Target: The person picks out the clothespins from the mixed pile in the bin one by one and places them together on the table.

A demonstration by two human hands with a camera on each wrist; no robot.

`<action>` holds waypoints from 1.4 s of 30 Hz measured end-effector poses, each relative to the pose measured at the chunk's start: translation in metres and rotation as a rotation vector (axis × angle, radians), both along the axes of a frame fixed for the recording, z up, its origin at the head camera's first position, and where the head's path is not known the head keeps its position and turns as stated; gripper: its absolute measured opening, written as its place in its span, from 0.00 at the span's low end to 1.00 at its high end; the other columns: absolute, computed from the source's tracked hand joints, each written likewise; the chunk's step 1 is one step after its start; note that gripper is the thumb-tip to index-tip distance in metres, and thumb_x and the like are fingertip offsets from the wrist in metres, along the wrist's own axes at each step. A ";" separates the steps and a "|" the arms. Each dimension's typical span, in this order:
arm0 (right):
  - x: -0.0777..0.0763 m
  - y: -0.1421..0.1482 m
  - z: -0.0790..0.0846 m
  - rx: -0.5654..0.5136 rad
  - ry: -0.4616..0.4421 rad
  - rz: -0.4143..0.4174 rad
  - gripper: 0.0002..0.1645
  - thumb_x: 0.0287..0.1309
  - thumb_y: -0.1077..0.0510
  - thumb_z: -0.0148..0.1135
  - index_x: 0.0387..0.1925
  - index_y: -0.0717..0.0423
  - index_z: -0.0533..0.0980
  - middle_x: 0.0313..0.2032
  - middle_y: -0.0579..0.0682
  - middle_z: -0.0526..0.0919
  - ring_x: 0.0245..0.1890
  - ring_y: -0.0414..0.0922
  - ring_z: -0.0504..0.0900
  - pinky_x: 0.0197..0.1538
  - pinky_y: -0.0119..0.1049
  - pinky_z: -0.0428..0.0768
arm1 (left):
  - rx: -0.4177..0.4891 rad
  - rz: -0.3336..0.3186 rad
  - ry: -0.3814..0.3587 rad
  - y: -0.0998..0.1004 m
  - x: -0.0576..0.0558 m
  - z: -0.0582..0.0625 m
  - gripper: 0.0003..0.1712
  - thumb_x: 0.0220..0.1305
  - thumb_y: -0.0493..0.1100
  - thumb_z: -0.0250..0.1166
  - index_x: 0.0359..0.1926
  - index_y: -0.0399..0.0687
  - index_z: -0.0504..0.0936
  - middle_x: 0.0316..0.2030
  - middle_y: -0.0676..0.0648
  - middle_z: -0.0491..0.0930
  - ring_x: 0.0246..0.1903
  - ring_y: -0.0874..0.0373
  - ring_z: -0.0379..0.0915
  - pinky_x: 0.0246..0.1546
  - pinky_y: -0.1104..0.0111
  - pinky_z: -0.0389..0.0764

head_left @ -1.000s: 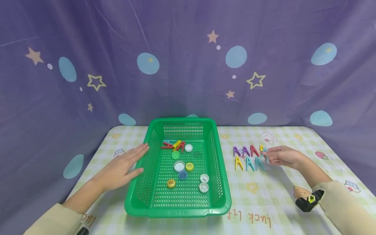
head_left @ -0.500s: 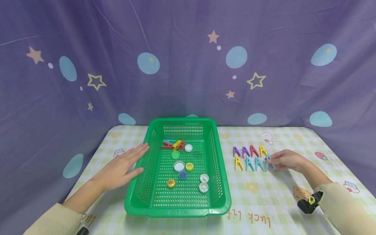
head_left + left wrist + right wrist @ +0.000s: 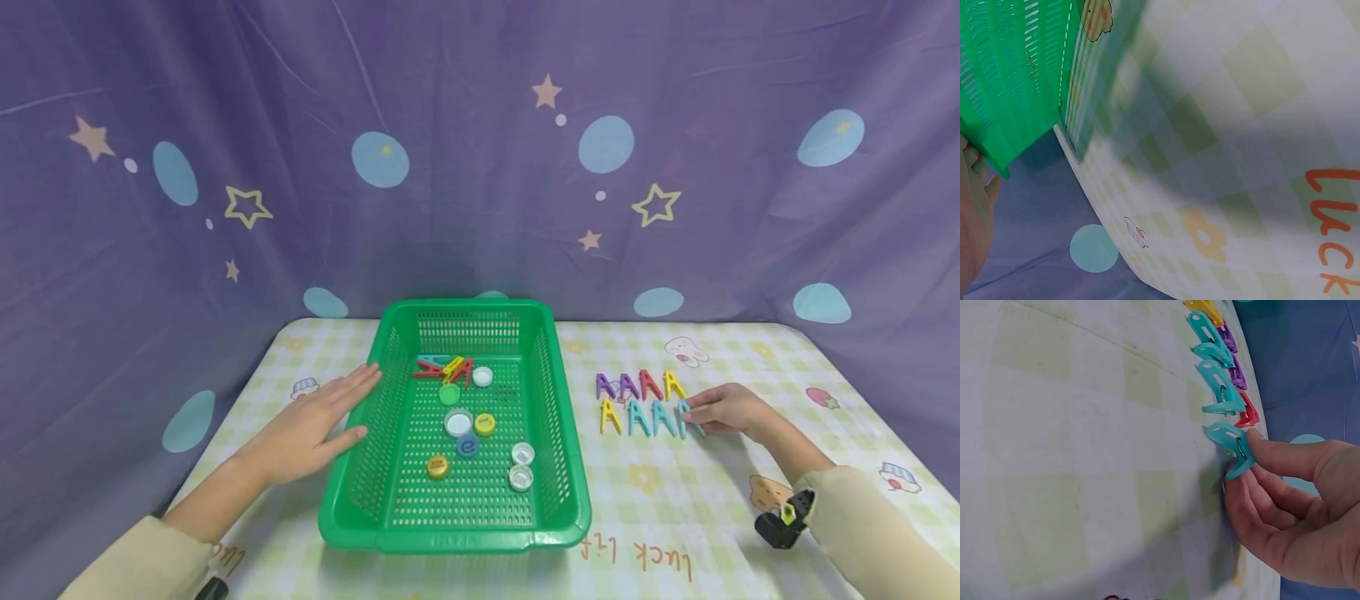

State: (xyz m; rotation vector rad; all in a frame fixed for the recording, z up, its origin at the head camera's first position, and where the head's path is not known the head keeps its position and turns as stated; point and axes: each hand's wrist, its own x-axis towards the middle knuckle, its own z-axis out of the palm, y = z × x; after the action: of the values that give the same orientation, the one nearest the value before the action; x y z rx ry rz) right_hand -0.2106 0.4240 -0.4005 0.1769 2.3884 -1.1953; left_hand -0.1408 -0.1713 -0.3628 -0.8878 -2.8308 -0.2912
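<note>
On the right of the table my right hand (image 3: 729, 410) pinches a light-blue clothespin (image 3: 1230, 436) between thumb and fingers, at the right end of the front row. That row also has a yellow clothespin (image 3: 611, 417) and two light-blue ones (image 3: 1216, 381). Behind it stand two purple clothespins (image 3: 628, 386), a red one (image 3: 650, 385) and a yellow one (image 3: 673, 385). My left hand (image 3: 307, 429), fingers straight, rests at the left rim of a green basket (image 3: 453, 542); the left wrist view catches only part of this hand.
Inside the basket lie blue, red and yellow clothespins (image 3: 452, 367) in a heap. Several bottle caps are spread over its floor, among them a blue cap (image 3: 468, 445) and a gold cap (image 3: 437, 467). A purple curtain (image 3: 480, 167) hangs behind the checked tablecloth (image 3: 645, 533).
My right hand has brought the light-blue clothespin down and leftward, in line with the others in the front row. The left hand keeps its place at the basket.
</note>
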 end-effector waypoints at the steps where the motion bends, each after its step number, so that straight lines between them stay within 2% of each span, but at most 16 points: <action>1: 0.000 0.000 0.000 0.006 0.004 -0.013 0.29 0.55 0.57 0.68 0.54 0.73 0.74 0.29 0.39 0.82 0.26 0.35 0.80 0.35 0.31 0.84 | 0.000 0.000 0.001 0.000 0.000 0.000 0.39 0.68 0.54 0.57 0.75 0.51 0.53 0.75 0.46 0.54 0.72 0.43 0.56 0.68 0.47 0.63; 4: 0.001 -0.002 -0.001 0.039 0.037 -0.043 0.28 0.54 0.56 0.69 0.51 0.71 0.77 0.28 0.39 0.83 0.25 0.35 0.80 0.34 0.32 0.83 | 0.001 -0.001 0.001 -0.001 -0.001 0.001 0.39 0.68 0.54 0.56 0.75 0.51 0.53 0.75 0.45 0.54 0.72 0.43 0.56 0.68 0.47 0.62; 10: 0.002 -0.007 -0.004 0.172 0.101 -0.099 0.23 0.51 0.52 0.72 0.44 0.64 0.82 0.21 0.39 0.83 0.23 0.35 0.81 0.32 0.32 0.79 | 0.003 -0.002 -0.002 -0.001 -0.002 0.002 0.39 0.68 0.55 0.56 0.75 0.51 0.53 0.75 0.46 0.53 0.72 0.43 0.55 0.68 0.47 0.62; 14: 0.001 -0.008 -0.001 0.218 0.115 -0.097 0.22 0.51 0.52 0.71 0.43 0.64 0.83 0.20 0.39 0.85 0.23 0.36 0.82 0.32 0.32 0.77 | 0.006 -0.005 -0.003 -0.001 -0.002 0.003 0.39 0.68 0.55 0.57 0.75 0.52 0.53 0.75 0.46 0.53 0.72 0.43 0.55 0.68 0.46 0.63; 19: -0.002 -0.006 0.010 0.219 0.148 -0.050 0.27 0.55 0.49 0.68 0.48 0.67 0.80 0.22 0.39 0.86 0.24 0.36 0.83 0.33 0.32 0.80 | 0.010 0.000 -0.006 -0.002 -0.003 0.004 0.39 0.68 0.54 0.57 0.75 0.52 0.53 0.75 0.46 0.53 0.72 0.43 0.54 0.67 0.45 0.62; 23: -0.009 -0.008 0.025 0.148 0.153 -0.032 0.33 0.58 0.47 0.66 0.53 0.71 0.76 0.27 0.39 0.86 0.28 0.34 0.83 0.38 0.33 0.84 | 0.015 0.002 -0.008 -0.003 -0.002 0.004 0.40 0.68 0.54 0.57 0.75 0.53 0.52 0.75 0.47 0.52 0.72 0.43 0.54 0.67 0.44 0.63; 27: -0.016 -0.015 0.043 0.059 0.175 0.026 0.36 0.61 0.47 0.63 0.57 0.74 0.71 0.39 0.50 0.88 0.36 0.38 0.86 0.45 0.37 0.86 | 0.023 -0.002 -0.001 -0.003 -0.001 0.005 0.40 0.68 0.53 0.57 0.75 0.53 0.53 0.75 0.46 0.53 0.72 0.42 0.55 0.66 0.44 0.64; 31: -0.024 -0.030 0.059 0.024 0.194 0.112 0.35 0.62 0.50 0.62 0.60 0.73 0.69 0.50 0.59 0.84 0.46 0.46 0.86 0.52 0.42 0.84 | 0.031 -0.007 0.003 -0.003 -0.001 0.005 0.40 0.68 0.53 0.58 0.75 0.52 0.53 0.75 0.46 0.53 0.72 0.42 0.55 0.66 0.44 0.64; 36: -0.034 -0.056 0.078 0.034 0.151 0.184 0.35 0.63 0.48 0.61 0.61 0.70 0.69 0.53 0.60 0.83 0.50 0.48 0.84 0.57 0.46 0.81 | 0.052 -0.008 -0.019 -0.001 -0.001 0.001 0.40 0.68 0.53 0.57 0.75 0.53 0.52 0.76 0.47 0.52 0.73 0.43 0.54 0.66 0.43 0.63; 42: -0.051 -0.094 0.094 0.053 0.178 0.263 0.31 0.64 0.49 0.60 0.60 0.69 0.71 0.56 0.65 0.80 0.51 0.52 0.84 0.55 0.44 0.82 | 0.085 -0.005 -0.033 -0.001 0.001 -0.004 0.40 0.67 0.52 0.58 0.75 0.53 0.53 0.75 0.46 0.52 0.72 0.42 0.54 0.66 0.41 0.63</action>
State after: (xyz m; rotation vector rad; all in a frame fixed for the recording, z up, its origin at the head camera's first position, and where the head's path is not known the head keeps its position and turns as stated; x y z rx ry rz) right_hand -0.2614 0.3302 -0.3070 -0.2308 2.5014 -1.0630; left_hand -0.1399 -0.1719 -0.3665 -0.8812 -2.8226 -0.4266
